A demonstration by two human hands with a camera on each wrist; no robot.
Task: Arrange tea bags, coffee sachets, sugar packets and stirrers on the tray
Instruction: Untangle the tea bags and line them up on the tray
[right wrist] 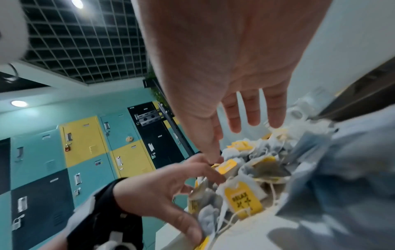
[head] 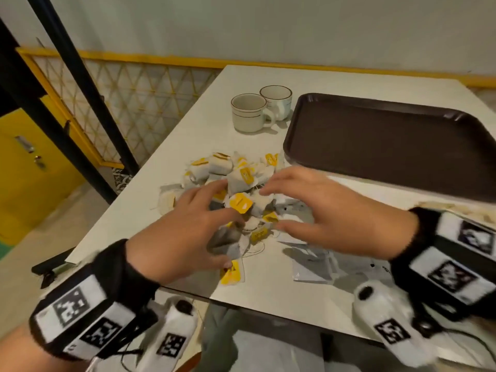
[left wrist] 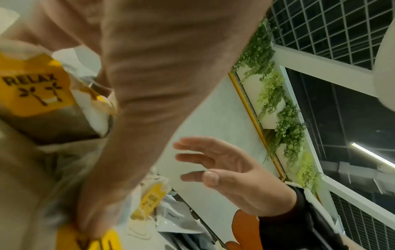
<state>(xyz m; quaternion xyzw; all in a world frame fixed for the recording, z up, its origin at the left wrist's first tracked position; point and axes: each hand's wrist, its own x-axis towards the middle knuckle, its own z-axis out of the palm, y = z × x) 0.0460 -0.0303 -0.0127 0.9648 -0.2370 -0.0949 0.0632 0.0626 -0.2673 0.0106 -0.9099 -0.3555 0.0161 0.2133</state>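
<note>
Both hands reach over the tea bags (head: 241,189) heaped on the counter (head: 128,218): left hand (head: 185,232) spread, fingertips on the pile; right hand (head: 330,210) relaxed, hovering, holding nothing. The tray (head: 389,140) lies just beyond.

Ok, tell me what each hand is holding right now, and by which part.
Neither plainly holds anything. The left hand and right hand reach with spread fingers over the pile of tea bags; the left fingertips touch it, but no grip shows.

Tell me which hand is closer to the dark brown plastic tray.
The right hand. It hovers over the tea bag pile, just in front of the dark brown plastic tray's near rim. The left hand is further left, across the pile.
</note>
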